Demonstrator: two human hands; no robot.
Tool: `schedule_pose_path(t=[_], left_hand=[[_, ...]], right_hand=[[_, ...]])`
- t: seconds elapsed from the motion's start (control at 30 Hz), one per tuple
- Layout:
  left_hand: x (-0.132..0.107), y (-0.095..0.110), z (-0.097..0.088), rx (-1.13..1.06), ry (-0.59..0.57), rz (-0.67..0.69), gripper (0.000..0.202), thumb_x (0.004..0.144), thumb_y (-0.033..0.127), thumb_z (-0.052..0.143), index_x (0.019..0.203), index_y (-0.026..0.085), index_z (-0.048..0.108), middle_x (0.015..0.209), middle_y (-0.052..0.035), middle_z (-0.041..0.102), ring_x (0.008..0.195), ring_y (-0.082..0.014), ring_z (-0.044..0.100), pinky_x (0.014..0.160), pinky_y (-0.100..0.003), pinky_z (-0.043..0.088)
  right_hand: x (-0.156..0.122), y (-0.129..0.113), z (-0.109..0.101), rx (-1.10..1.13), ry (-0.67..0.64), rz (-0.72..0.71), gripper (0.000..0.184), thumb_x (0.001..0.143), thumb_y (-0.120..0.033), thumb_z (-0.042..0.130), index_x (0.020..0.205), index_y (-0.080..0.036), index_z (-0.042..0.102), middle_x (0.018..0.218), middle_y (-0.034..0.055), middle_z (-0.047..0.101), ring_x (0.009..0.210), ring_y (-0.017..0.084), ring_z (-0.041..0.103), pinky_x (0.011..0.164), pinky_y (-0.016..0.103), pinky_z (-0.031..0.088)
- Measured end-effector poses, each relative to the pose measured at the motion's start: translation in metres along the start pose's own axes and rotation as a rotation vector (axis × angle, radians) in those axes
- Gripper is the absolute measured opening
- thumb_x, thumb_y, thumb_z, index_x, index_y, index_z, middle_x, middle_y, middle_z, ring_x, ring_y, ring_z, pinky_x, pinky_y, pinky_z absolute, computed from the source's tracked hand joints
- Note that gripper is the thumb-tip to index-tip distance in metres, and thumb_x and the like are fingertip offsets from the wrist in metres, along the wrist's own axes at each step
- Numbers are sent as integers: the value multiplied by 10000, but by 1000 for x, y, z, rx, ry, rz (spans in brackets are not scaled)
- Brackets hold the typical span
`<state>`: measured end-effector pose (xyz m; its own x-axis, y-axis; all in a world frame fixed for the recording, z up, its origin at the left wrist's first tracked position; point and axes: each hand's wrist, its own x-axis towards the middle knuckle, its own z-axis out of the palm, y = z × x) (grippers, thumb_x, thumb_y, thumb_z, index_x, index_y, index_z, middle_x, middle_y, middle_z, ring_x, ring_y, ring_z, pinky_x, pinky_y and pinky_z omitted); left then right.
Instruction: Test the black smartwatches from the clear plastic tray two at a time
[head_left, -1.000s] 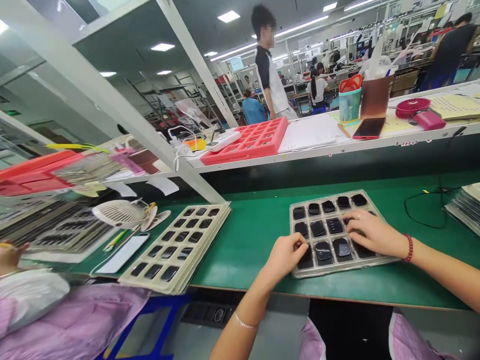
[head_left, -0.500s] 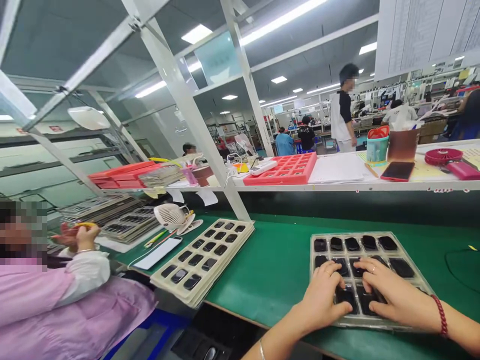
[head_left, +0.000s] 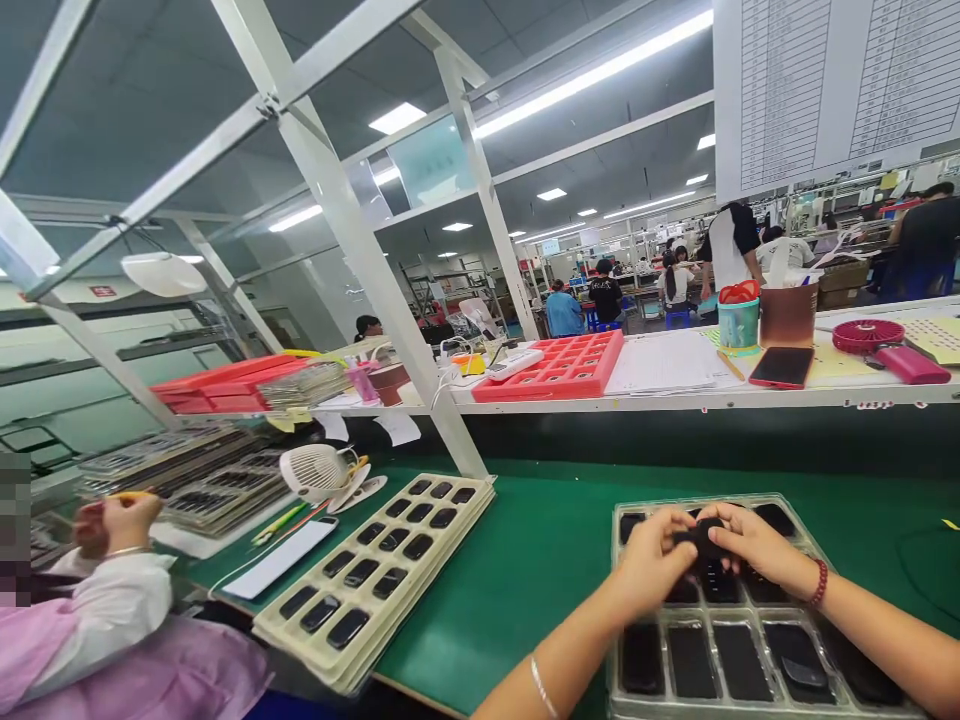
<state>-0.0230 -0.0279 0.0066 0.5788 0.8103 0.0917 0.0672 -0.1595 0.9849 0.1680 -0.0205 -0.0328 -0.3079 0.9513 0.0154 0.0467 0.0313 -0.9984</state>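
Note:
A clear plastic tray [head_left: 637,690] with several black parts in its pockets lies on the green bench in front of me. Both hands are raised just above its far half. My left hand [head_left: 652,560] and my right hand [head_left: 754,548] pinch the same small black part [head_left: 703,538] between their fingertips, one hand at each end. A red bead bracelet sits on my right wrist and a thin bangle on my left.
A stack of beige trays [head_left: 375,580] with black parts lies to the left on the green bench [head_left: 540,540]. Farther left sit a white phone [head_left: 281,556], a small white fan [head_left: 315,470] and a co-worker in pink [head_left: 112,640]. The shelf behind holds a red tray [head_left: 559,366].
Both hands have lifted off the tray's pockets and now hold one black part between them. The view has tilted up and the tray sits lower in the picture.

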Motion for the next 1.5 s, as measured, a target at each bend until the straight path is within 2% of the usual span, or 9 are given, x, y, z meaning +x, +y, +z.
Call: schedule_pose_path(t=[0.1, 0.2, 0.37, 0.57, 0.77, 0.9, 1.07, 1.23, 1.5], left_hand=[[34, -16, -3, -152, 113, -55, 244, 739, 202, 562, 975, 144, 534, 813, -12, 538, 617, -95, 522, 546, -214, 448], [45, -34, -5, -180, 161, -59, 238, 724, 181, 579, 958, 143, 556, 769, 3, 537, 573, -72, 487, 555, -203, 436], [38, -44, -7, -189, 160, -28, 351, 672, 157, 661, 1002, 154, 541, 843, -31, 612, 742, -124, 571, 673, -227, 452], [36, -41, -6, -201, 87, -104, 318, 807, 393, 563, 1001, 141, 564, 747, -40, 614, 633, -130, 559, 559, -229, 431], [35, -41, -5, -117, 110, -52, 413, 731, 161, 593, 1137, 166, 516, 914, -59, 637, 739, -135, 602, 622, -221, 461], [35, -38, -5, -159, 91, -101, 459, 744, 172, 547, 1197, 157, 472, 959, -74, 629, 566, -98, 600, 439, -166, 366], [36, -36, -8, -275, 126, -86, 509, 766, 219, 568, 1266, 162, 485, 1116, -107, 600, 744, -145, 638, 521, -185, 456], [35, -38, -10, -356, 86, -84, 591, 785, 342, 618, 1333, 199, 446, 1214, -113, 557, 788, -158, 639, 576, -209, 491], [36, -40, -10, -349, 83, -77, 541, 783, 371, 629, 1267, 172, 494, 1132, -114, 590, 788, -164, 640, 565, -201, 481]], right_hand=[[0, 2, -5, 102, 24, 42, 480, 719, -581, 618, 932, -162, 520, 711, 4, 597, 469, 80, 522, 425, 191, 401], [1, 1, -8, 130, -21, 104, 489, 751, -608, 567, 919, -151, 522, 707, 39, 641, 438, 71, 506, 402, 178, 380], [-1, -3, -8, 103, -19, 39, 465, 694, -516, 695, 944, -166, 518, 793, 41, 641, 525, 83, 524, 420, 174, 405], [-7, -8, -13, 84, 62, 17, 387, 788, -511, 597, 956, -168, 537, 793, 50, 642, 549, 95, 503, 457, 202, 416], [-8, -7, -14, 120, 111, 12, 493, 759, -412, 653, 1176, -185, 520, 929, 70, 645, 593, 106, 547, 472, 211, 450], [-10, -7, -17, 225, 86, 46, 481, 822, -413, 585, 1253, -212, 511, 1083, 102, 623, 694, 139, 618, 543, 244, 521], [-11, -5, -19, 292, 69, 24, 500, 818, -388, 607, 1294, -276, 508, 1277, 76, 535, 842, 162, 627, 671, 276, 570], [-11, -8, -19, 357, 64, 31, 517, 793, -366, 651, 1285, -283, 515, 1189, 68, 578, 760, 130, 602, 607, 229, 551], [-11, -8, -22, 389, 52, 78, 433, 744, -337, 712, 1149, -228, 607, 1042, 58, 616, 639, 87, 556, 561, 205, 523]])
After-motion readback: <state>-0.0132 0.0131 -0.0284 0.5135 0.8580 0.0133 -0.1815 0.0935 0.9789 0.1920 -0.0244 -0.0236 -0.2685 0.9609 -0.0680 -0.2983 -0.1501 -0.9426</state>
